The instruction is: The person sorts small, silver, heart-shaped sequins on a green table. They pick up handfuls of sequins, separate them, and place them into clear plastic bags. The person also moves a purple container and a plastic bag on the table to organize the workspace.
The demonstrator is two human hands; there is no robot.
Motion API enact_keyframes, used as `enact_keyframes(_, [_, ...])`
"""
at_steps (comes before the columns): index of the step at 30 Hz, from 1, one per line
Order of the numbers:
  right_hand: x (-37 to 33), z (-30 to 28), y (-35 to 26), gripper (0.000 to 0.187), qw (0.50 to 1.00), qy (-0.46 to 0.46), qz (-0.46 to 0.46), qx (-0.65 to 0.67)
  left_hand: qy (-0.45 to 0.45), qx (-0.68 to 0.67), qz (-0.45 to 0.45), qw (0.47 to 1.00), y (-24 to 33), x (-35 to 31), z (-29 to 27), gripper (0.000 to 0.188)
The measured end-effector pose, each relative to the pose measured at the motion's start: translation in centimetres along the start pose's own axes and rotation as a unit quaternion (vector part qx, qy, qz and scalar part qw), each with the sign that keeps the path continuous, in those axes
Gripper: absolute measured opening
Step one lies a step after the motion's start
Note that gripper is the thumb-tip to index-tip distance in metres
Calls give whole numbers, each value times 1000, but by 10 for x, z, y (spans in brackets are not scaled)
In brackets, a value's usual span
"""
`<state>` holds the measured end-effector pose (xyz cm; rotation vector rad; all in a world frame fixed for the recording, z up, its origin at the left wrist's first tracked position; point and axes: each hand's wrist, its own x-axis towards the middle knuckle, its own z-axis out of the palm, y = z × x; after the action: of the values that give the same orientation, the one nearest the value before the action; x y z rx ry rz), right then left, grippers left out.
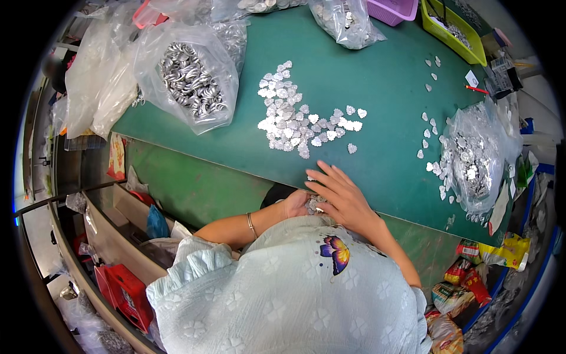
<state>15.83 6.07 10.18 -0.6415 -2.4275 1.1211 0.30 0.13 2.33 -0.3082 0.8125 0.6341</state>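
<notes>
At the near edge of the green table, my left hand (293,205) is cupped, palm up, around several small silver metal pieces (314,205). My right hand (346,199) lies over the edge beside it, fingers stretched out and slightly spread, partly covering those pieces. Its thumb side is close to the left palm; whether it touches the pieces I cannot tell. Beyond both hands, a loose spread of flat, scalloped, leaf-shaped silver pieces (287,112) lies on the tabletop.
An open clear bag of curved silver parts (191,79) stands at the left. To the right sits a bag of silver pieces (471,159), with loose ones around it. A yellow-green basket (451,38), a purple basket (394,10) and another clear bag (348,26) line the far side.
</notes>
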Motion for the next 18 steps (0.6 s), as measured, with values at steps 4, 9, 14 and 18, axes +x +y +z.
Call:
enact_keyframes(4, [0,14,12,36,999,-35,-26,-24,21,70,9,997,4,0,-5,46])
enact_keyframes(9, [-29,8,14,36,991,-70,-26,113,-86,-55,-59,993,1,18,-33,47])
enact_keyframes(14, [0,-25,18,39,985,121,75,-94,-251,-84,-76,961,5,15,-14,56])
enact_keyframes(18, [-14,-10,30,42,989,72,69,-108,-191,-46,-59,979,5,14,-12,56])
